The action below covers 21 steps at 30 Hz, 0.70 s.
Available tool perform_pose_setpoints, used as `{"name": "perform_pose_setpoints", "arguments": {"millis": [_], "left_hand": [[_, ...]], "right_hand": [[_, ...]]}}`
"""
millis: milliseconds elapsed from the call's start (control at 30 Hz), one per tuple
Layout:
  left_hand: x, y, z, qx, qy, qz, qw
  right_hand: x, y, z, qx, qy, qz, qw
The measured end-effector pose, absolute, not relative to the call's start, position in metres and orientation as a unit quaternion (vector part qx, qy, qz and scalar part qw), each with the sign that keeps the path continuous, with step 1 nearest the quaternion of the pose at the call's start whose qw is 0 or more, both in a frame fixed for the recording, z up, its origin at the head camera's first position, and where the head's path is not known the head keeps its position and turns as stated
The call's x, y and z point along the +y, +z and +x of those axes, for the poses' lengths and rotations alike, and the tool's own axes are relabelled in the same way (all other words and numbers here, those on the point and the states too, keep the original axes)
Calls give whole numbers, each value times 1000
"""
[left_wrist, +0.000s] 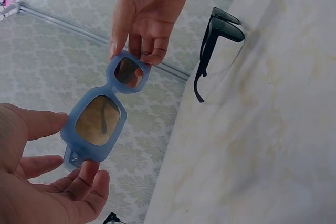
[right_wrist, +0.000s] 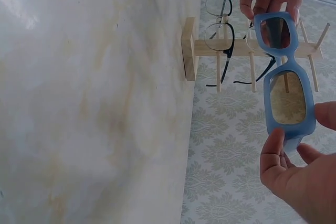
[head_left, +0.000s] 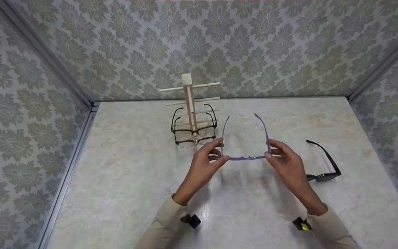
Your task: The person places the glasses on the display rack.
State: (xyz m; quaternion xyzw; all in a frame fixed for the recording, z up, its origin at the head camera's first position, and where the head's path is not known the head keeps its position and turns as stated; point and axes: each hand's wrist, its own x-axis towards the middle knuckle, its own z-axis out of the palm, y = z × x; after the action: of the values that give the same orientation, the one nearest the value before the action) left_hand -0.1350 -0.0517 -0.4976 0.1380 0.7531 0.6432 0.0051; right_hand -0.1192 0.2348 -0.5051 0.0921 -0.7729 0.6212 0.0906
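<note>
A pair of blue sunglasses with tinted lenses is held up in front of the body, its arms unfolded and pointing away. My left hand pinches the left end of the frame between thumb and fingers. At the other end, my right hand grips the frame the same way, near the hinge. In the left wrist view the thick blue frame spans between both hands. The right wrist view shows the frame overlapping a wooden display stand behind it.
Beyond the left hand, the wooden stand with crossbars carries two pairs of dark-framed glasses, one above the other. Black sunglasses lie on the marbled table right of the right hand. Patterned walls enclose the table's back and sides.
</note>
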Motion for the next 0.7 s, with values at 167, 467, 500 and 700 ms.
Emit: {"name": "perform_pose_setpoints", "arguments": {"millis": [167,467,500,700], "left_hand": [[-55,-494,-133,755,639,149,-2],[-61,-487,-128,758,630,166,-25],[-62,-486,-128,759,629,167,-27],[-66,-482,-127,763,623,169,-35]], "right_hand": [[233,-503,-118,-767,628,98,93],[228,-497,-116,-758,634,113,102],[227,-496,-116,-757,635,115,103],[224,-492,-118,-757,632,127,107]]}}
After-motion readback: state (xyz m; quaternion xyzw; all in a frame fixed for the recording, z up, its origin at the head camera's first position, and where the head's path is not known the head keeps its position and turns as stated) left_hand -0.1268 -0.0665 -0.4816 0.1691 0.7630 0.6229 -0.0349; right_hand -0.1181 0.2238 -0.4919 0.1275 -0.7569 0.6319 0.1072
